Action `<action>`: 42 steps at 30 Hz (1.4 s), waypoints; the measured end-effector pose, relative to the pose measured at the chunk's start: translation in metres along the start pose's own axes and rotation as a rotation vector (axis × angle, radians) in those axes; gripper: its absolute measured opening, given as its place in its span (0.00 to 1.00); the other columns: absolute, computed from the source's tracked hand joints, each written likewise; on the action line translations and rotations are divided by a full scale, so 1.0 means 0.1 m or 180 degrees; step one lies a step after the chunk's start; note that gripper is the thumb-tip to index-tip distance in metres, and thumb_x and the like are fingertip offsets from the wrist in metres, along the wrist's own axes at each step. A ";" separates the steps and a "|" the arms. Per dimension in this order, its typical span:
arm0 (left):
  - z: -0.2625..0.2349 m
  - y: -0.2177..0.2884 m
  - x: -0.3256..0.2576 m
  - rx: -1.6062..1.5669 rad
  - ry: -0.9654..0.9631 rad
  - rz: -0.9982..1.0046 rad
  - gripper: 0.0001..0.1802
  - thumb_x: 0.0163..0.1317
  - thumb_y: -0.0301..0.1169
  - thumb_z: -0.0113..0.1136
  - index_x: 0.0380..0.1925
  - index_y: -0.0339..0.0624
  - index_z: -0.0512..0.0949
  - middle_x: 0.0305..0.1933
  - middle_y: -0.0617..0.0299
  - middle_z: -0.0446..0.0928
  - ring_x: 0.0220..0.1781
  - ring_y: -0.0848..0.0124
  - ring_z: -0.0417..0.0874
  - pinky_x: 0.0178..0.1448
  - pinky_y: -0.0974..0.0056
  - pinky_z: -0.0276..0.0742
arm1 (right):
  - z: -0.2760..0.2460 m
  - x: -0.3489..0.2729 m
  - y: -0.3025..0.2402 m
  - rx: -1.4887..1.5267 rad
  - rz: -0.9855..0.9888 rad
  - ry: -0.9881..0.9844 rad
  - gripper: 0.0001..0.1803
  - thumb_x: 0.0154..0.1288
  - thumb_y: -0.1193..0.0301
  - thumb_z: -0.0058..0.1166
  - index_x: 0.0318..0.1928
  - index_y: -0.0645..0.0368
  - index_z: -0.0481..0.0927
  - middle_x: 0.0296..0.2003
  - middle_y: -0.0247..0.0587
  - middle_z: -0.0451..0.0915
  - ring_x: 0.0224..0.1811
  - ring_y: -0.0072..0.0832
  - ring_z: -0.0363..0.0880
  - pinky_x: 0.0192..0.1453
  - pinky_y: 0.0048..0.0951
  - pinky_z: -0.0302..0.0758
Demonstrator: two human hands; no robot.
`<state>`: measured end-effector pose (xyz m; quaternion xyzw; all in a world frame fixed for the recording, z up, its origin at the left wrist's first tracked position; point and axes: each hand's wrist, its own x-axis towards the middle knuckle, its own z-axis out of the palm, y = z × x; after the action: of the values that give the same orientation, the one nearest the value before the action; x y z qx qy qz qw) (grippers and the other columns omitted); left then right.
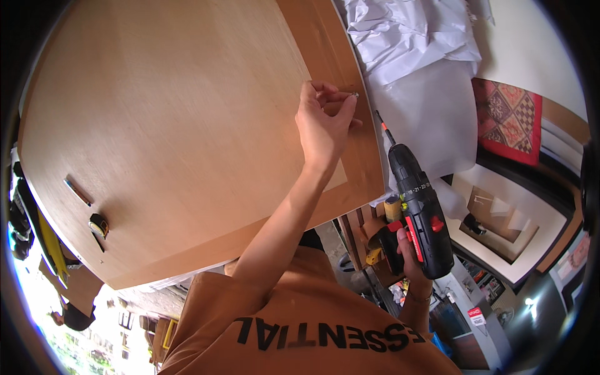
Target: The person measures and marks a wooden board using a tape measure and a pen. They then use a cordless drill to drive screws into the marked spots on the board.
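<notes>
My left hand (325,122) reaches over the right edge of a large wooden panel (169,119), above the darker brown strip (359,162) along its border. Thumb and forefinger pinch a small shiny metal piece (354,95), too small to make out its kind. In my right hand (410,262) is a black and red cordless drill (420,212), held by its grip just off the panel's right side. Its long bit points up and to the left, toward the panel's edge and my left hand, without touching either.
A tape measure (98,224) and a slim pen-like tool (77,192) lie on the panel's left part. Crumpled white plastic sheeting (419,37) borders its right side. Beyond are a red patterned cloth (511,119) and a framed piece (500,219). A person (78,315) is at lower left.
</notes>
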<state>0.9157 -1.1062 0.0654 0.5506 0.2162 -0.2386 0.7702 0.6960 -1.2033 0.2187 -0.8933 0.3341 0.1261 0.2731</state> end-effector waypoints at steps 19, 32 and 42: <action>0.16 0.01 0.12 0.0551 0.0609 -0.0257 0.21 0.60 0.21 0.66 0.26 0.42 0.58 0.31 0.52 0.85 0.23 0.76 0.81 0.26 0.70 0.75 | -0.39 0.59 -0.17 -0.0850 -0.0043 -0.0427 0.10 0.59 0.72 0.69 0.39 0.60 0.83 0.31 0.35 0.79 0.32 0.30 0.76 0.37 0.30 0.72; 0.19 -0.07 0.11 0.0507 0.0688 -0.0119 0.23 0.60 0.20 0.66 0.24 0.43 0.57 0.33 0.52 0.86 0.22 0.80 0.79 0.22 0.72 0.74 | -0.54 0.57 -0.09 -0.0695 0.0303 -0.0652 0.14 0.56 0.70 0.71 0.41 0.61 0.83 0.39 0.39 0.81 0.39 0.35 0.79 0.45 0.34 0.75; 0.19 -0.09 0.10 0.0561 0.0727 -0.0059 0.24 0.60 0.19 0.66 0.23 0.44 0.56 0.34 0.53 0.86 0.23 0.82 0.77 0.22 0.73 0.73 | -0.54 0.67 -0.26 -0.0921 0.0301 -0.0711 0.13 0.57 0.68 0.72 0.41 0.59 0.85 0.37 0.38 0.84 0.37 0.36 0.81 0.45 0.36 0.77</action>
<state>0.9198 -1.1279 0.0581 0.6376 0.2857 -0.1996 0.6870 0.7659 -1.2534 0.2461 -0.8870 0.3216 0.2840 0.1710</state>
